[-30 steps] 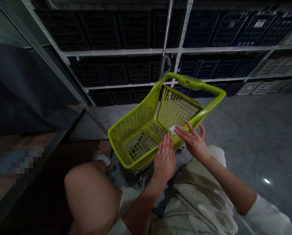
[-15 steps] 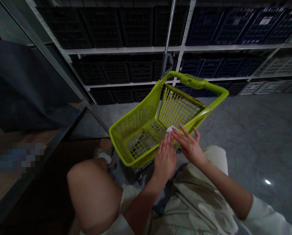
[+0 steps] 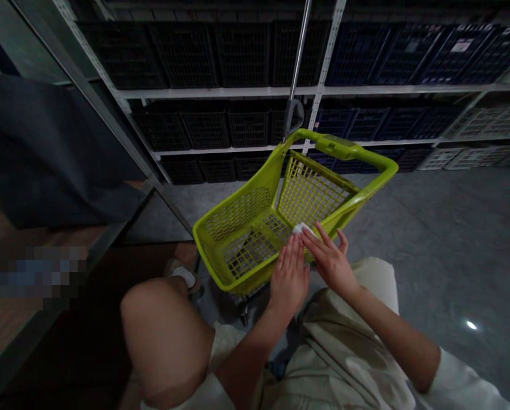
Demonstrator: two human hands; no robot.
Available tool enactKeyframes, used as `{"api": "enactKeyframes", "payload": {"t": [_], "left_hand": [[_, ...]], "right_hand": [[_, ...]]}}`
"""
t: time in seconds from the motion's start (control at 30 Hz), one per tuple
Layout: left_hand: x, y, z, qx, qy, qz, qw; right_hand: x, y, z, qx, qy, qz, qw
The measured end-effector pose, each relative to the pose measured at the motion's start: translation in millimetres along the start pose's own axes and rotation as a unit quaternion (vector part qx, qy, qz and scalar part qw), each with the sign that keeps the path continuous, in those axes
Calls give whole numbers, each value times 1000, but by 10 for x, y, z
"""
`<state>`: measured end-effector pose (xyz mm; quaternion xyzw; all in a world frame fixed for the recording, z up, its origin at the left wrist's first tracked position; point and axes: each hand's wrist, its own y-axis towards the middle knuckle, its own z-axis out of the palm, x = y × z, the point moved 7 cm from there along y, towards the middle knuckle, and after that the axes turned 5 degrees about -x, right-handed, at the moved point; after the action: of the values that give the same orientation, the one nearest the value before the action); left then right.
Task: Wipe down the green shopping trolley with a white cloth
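A small white wad, perhaps tissue or cloth [image 3: 301, 229], sits at the fingertips of both hands, just above the inner rim of a lime-green plastic shopping basket [image 3: 238, 219]. My left hand [image 3: 289, 279] is flat with its fingers together, and it hides the basket's near rim. My right hand [image 3: 329, 262] angles in from the right with its fingers spread, its tips at the wad. Most of the wad is covered by my fingers, so I cannot tell how firmly it is held. The basket stands on a wheeled frame, with a green handle across its far end.
A grey metal pole [image 3: 297, 57] rises behind the basket. Steel shelving [image 3: 238, 90] holds rows of black and navy crates [image 3: 242, 54]. A bare bent knee [image 3: 165, 336] is at lower left, dark fabric [image 3: 45, 154] hangs left, and grey floor [image 3: 451, 245] spreads right.
My right hand has shifted slightly down and closer to my left hand. The whole view has drifted a little, and the white wad stays between my fingertips.
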<state>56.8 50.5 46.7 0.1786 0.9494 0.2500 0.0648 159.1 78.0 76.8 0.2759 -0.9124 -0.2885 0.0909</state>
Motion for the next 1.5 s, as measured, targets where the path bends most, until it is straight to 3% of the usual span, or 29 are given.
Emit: {"api": "enactKeyframes", "payload": {"t": [0.03, 0.1, 0.2, 0.27, 0.3, 0.37, 0.47, 0.53, 0.6, 0.7, 0.8, 0.87, 0.9, 0.97, 1.03, 1.1, 1.17, 1.23, 1.3, 1.37, 1.43, 1.5], "left_hand": [[5, 1, 0, 1, 1, 0, 1000], [11, 3, 3, 2, 2, 2, 1000], [4, 6, 11, -1, -1, 5, 1000], [-9, 9, 11, -6, -6, 5, 1000], [-17, 11, 9, -9, -9, 5, 1000], [-27, 12, 5, -12, -14, 2, 1000], [-32, 7, 8, -8, -17, 0, 1000], [-28, 0, 10, -3, -14, -1, 1000], [-20, -7, 5, 1, -9, 0, 1000], [-13, -9, -13, 3, -6, 7, 1000], [-17, -1, -27, 2, -10, 10, 1000], [-26, 6, -30, 0, -12, 9, 1000], [-33, 9, -29, -1, -12, 8, 1000], [-39, 11, -21, -2, -13, 5, 1000], [-35, 7, -14, -1, -13, 2, 1000], [-17, 1, -19, -2, -14, 0, 1000], [10, -4, -36, -5, -14, -4, 1000], [33, -1, -52, -5, -13, -9, 1000], [35, 9, -61, -5, -13, -8, 1000], [24, 22, -59, -7, -15, -4, 1000], [21, 31, -54, -10, -17, -5, 1000], [30, 26, -51, -13, -20, -5, 1000]], "right_hand": [[-81, 18, -38, 4, -8, -12, 1000], [-483, 97, -179, -16, -48, -4, 999], [-1215, 219, -421, -92, -104, 89, 986], [-1368, 235, -464, -131, -119, 137, 975], [-1296, 226, -427, -136, -120, 145, 973], [-911, 182, -267, -120, -106, 127, 979], [-145, 73, 19, -53, -40, 44, 997], [113, 14, 88, -23, -19, 0, 1000], [50, 11, 53, -7, -28, -47, 999], [-547, 103, -136, -11, -72, -84, 994], [-1273, 217, -368, -57, -127, -1, 990], [-1424, 229, -428, -95, -146, 65, 983], [-1349, 213, -411, -110, -146, 86, 979], [-954, 157, -289, -120, -128, 93, 980], [-403, 100, -87, -81, -75, 37, 993], [-59, 51, 42, -31, -36, -9, 999], [-97, 46, 13, -10, -33, -40, 999], [-494, 96, -150, -33, -65, -32, 997], [-1019, 159, -386, -110, -112, 40, 987], [-1289, 189, -484, -150, -135, 101, 974], [-1141, 188, -403, -148, -130, 121, 973], [-671, 160, -212, -118, -101, 97, 983]]}}
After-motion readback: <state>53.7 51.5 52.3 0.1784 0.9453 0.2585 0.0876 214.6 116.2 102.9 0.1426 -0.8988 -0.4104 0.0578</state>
